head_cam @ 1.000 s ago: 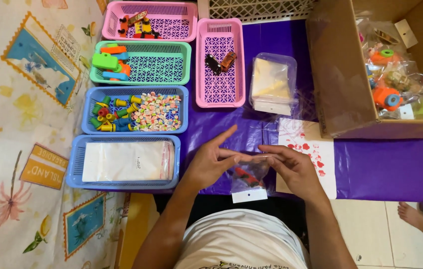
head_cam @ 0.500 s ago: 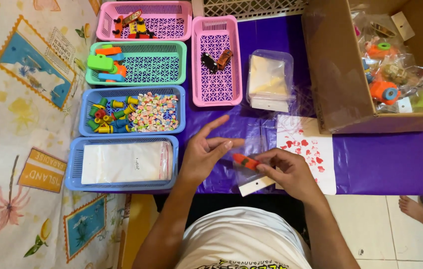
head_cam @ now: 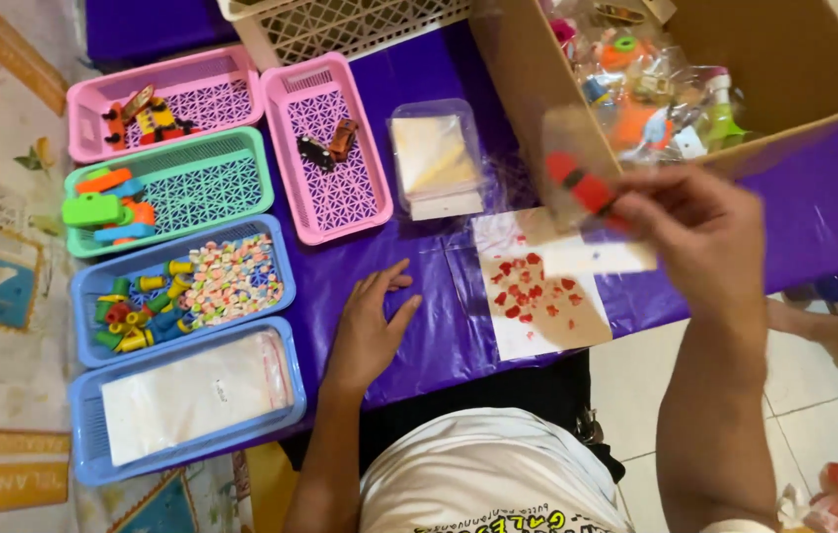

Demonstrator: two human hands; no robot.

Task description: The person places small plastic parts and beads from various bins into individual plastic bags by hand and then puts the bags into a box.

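- The right hand (head_cam: 705,232) is raised above the purple surface (head_cam: 419,326), fingers pinched on a clear packet (head_cam: 587,212) holding a red and orange toy, in front of the cardboard box (head_cam: 735,89).
- The left hand (head_cam: 368,331) lies flat on the surface, fingers spread, holding nothing.
- Beside it sit a blue basket of clear bags (head_cam: 187,395) and a blue basket of small coloured pieces (head_cam: 187,286).
- A red-patterned sheet (head_cam: 537,296) lies beneath the packet.
- The packet is blurred; the box's bagged contents are hard to make out.
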